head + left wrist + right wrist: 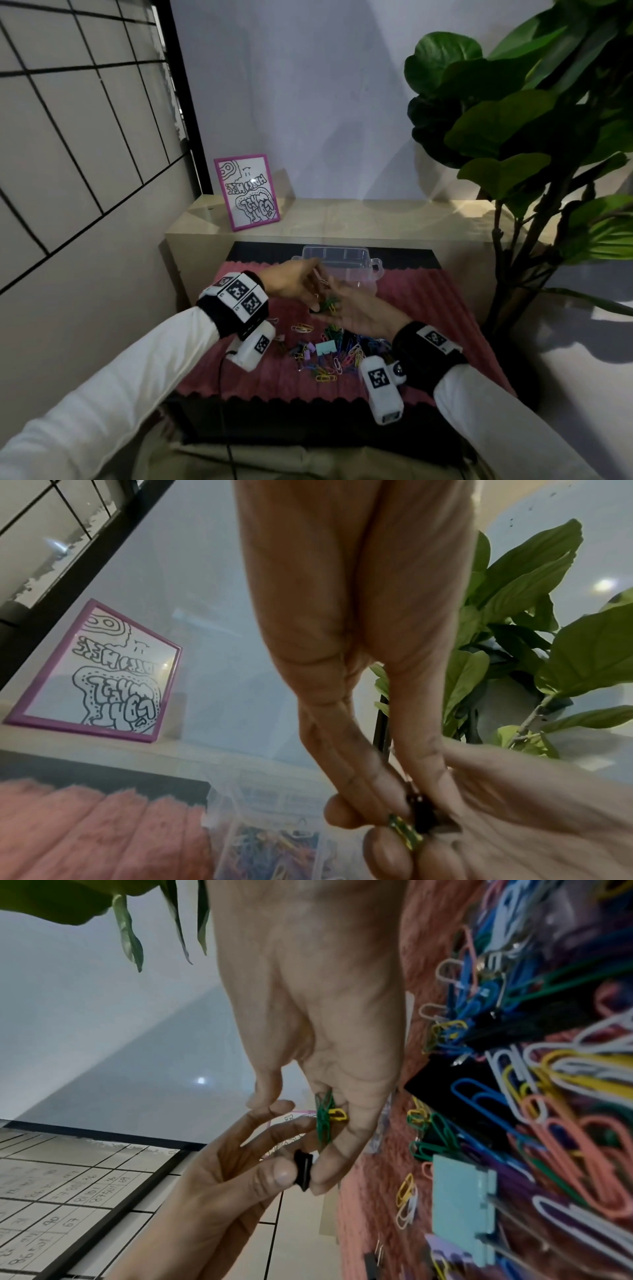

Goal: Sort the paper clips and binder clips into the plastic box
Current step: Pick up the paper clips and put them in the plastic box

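Both hands meet above the pink mat (428, 308), just in front of the clear plastic box (373, 265). My right hand (342, 298) lies palm up, its fingers curled round a small bunch of green and yellow paper clips (325, 1118). My left hand (310, 301) reaches into that palm. Its thumb and fingers pinch a small black binder clip (303, 1169), which also touches the right thumb. The left wrist view shows the same pinch on the black clip (424, 821) and coloured clips lying inside the box (274, 842).
A loose pile of coloured paper clips (342, 349) and a teal binder clip (325, 347) lies on the mat below the hands. A pink-framed drawing (246, 192) leans on the shelf behind. A large leafy plant (531, 120) stands at the right.
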{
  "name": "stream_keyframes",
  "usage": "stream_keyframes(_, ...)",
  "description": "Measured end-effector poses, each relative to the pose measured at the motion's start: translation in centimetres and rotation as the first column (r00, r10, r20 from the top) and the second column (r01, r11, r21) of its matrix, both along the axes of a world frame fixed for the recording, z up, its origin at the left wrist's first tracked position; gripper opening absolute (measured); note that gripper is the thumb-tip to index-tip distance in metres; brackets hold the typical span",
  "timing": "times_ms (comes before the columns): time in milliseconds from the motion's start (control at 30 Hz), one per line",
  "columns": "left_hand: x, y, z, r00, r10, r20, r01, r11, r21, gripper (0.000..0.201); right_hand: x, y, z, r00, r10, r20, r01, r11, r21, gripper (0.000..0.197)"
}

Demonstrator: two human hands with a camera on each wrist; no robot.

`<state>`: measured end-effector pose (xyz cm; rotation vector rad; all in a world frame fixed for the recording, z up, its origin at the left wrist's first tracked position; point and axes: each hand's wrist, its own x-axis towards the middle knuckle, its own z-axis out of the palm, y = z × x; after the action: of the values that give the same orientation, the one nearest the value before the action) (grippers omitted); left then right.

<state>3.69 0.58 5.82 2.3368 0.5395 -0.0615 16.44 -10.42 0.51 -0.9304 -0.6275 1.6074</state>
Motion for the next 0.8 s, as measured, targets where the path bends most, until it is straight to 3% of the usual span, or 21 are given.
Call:
stream_keyframes(233,-2.0,0.8,-1.1,0.995,0.044,0.092,-0.024,0.976,-0.217,0.041,0.8,0.2,-0.6,0.987,-0.023,0.159,0.033,0.998,-0.06,0.017)
stream_keyframes(400,-6.0,3.0,-1.7,0.987,0.12,0.107,-0.112,0.991,-0.072,0.02,2.6,1.4,2.1,0.936,-0.05,0.35,0.064,0.998,-0.029,0.017)
stream_keyframes(467,-7.5,3.3,-1.9,0.992,0.118,0.053,-0.115,0.991,-0.062,0.02,2.9,2.6,3.4,0.799,-0.069,0.598,0.093,0.996,-0.009,0.019)
stream_keyframes(567,-8.9,3.1,-2.5,0.996,0.02,-0.089,-0.031,0.992,-0.126,0.017,3.0,4.6,4.4,0.385,-0.029,0.923,0.069,0.998,0.003,0.022)
stream_keyframes(667,-9.0,2.6,-3.4,0.984,-0.019,-0.175,0.004,0.996,-0.088,0.026,2.1,5.7,4.5,0.127,0.07,0.989,0.018,0.997,-0.073,0.03)
stream_keyframes(733,-8.3,2.4,-3.8,0.991,0.027,-0.128,-0.023,0.999,0.034,0.031,1.7,6.1,4.0,-0.025,0.099,0.995,-0.02,0.995,-0.099,0.033)
stream_keyframes(800,-7.1,2.2,-3.8,0.996,0.06,-0.066,-0.055,0.996,0.068,0.029,1.4,5.9,3.3,-0.125,0.062,0.99,-0.054,0.996,-0.069,0.031)
